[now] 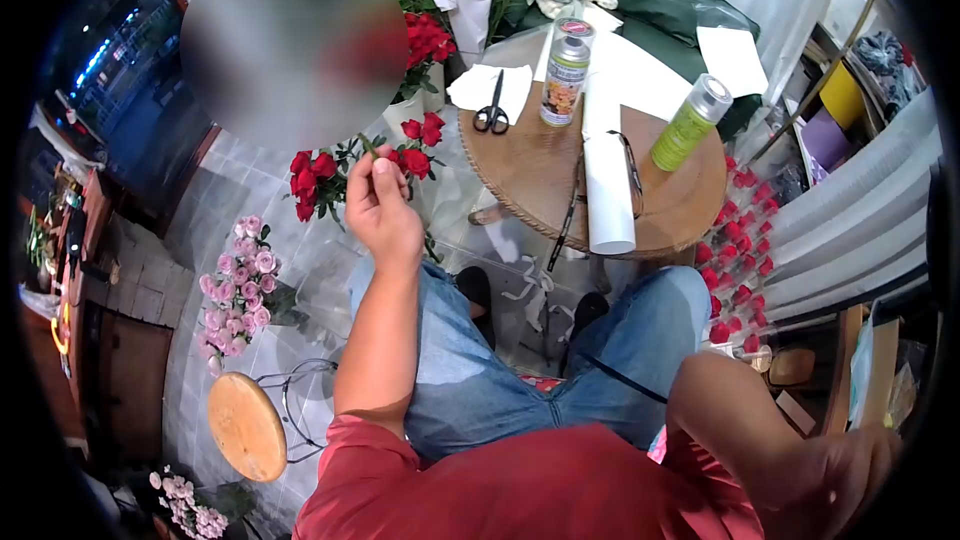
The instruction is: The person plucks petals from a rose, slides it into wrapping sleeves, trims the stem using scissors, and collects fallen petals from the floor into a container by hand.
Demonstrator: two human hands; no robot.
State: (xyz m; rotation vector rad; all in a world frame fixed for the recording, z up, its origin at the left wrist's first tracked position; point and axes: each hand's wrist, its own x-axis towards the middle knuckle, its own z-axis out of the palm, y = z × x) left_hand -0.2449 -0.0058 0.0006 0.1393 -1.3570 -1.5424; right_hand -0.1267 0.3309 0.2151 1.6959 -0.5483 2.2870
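Note:
My left hand (385, 202) is raised over the floor left of the table, thumb and fingers pinched on a thin green stem (367, 147). The stem's upper part runs into a blurred disc that hides it. Red roses (315, 178) show behind and beside that hand, with leaves around them. Far off at the lower right edge is my right hand (850, 475), bent back beside my body. Its fingers are dim and partly cut off, so whether they hold anything is hidden.
A round wooden table (500, 155) bears scissors (493, 115), a spray can (565, 80), a green can (690, 125) and a white paper roll (605, 180). Pink roses (238, 290) and a stool (246, 427) stand left. Red roses (740, 240) line the right. Paper scraps (530, 285) litter the floor.

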